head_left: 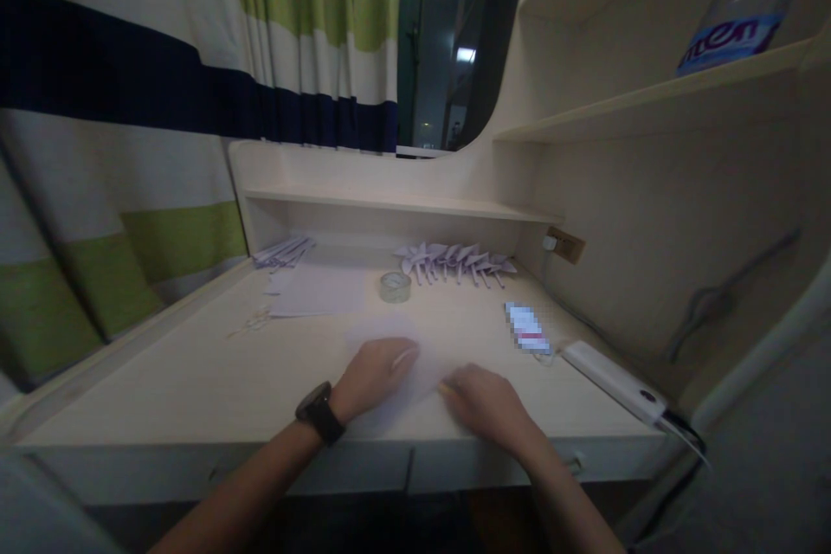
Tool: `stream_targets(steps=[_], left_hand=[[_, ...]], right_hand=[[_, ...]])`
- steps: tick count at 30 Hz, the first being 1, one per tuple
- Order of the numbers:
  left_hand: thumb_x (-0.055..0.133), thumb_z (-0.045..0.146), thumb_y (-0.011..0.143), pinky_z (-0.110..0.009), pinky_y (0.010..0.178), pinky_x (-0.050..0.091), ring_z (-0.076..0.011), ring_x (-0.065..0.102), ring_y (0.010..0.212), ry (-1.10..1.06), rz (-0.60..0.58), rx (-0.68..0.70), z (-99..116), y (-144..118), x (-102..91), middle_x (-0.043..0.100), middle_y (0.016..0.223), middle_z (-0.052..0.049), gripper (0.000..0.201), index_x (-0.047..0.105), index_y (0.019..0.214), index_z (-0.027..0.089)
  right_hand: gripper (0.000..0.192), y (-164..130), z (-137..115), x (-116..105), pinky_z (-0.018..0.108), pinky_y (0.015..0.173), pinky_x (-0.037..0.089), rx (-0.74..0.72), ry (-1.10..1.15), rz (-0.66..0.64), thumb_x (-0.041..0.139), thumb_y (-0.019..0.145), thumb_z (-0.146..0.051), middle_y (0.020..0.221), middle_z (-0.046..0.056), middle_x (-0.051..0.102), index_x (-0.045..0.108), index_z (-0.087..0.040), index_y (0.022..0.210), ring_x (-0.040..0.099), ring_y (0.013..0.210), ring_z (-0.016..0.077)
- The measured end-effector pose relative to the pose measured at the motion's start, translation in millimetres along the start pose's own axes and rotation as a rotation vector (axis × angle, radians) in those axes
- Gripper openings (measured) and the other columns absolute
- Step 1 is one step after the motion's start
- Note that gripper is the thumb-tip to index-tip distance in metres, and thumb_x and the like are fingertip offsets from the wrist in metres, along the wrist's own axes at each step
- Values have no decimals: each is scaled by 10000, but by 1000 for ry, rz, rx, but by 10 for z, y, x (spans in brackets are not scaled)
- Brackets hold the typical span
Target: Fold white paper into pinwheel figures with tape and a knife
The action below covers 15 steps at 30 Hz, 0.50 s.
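At six o'clock on the bench (195, 381) we press our left hand (373, 376) and right hand (484, 407) flat, fingers spread and gripping nothing, onto a pale paper sheet (389, 342), likely pinning it for creasing. Tape roll (396, 286) sits at twelve o'clock of the sheet, folded paper pieces (454, 261) beyond, power bank (614, 381) at three o'clock.

At the back of my desk (195, 381) lies a row of folded pale purple paper shapes (454, 260), with a roll of clear tape (395, 286) just in front. Loose sheets (318, 292) lie to the left. A white power bank (614, 381) sits at the right edge, and a bottle (746, 4) stands on the shelf (649, 99) above.
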<state>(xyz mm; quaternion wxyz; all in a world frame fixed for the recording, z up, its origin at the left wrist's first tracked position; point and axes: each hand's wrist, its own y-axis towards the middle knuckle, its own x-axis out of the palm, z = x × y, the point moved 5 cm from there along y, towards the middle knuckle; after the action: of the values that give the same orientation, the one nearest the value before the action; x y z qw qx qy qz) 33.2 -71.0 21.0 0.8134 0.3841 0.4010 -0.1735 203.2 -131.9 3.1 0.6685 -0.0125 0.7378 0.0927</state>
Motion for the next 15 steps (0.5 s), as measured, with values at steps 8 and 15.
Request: stream_targets(steps=[8, 15], left_hand=[[270, 527, 929, -484, 1043, 257, -304, 321, 1325, 312, -360, 109, -470, -178, 237, 379, 1452, -48, 514, 392, 1381, 315], [181, 602, 899, -515, 855, 378, -353, 556, 990, 569, -151, -189, -185, -137, 172, 641, 1028, -196, 686, 620, 1147, 137]], right_hand=[[261, 145, 185, 127, 269, 758, 380, -59, 67, 27, 450, 892, -341, 924, 95, 633, 645, -184, 964, 572, 889, 206], [154, 416, 412, 129, 247, 718, 365, -123, 133, 4, 551, 821, -237, 860, 81, 633, 681, -166, 865, 569, 830, 184]])
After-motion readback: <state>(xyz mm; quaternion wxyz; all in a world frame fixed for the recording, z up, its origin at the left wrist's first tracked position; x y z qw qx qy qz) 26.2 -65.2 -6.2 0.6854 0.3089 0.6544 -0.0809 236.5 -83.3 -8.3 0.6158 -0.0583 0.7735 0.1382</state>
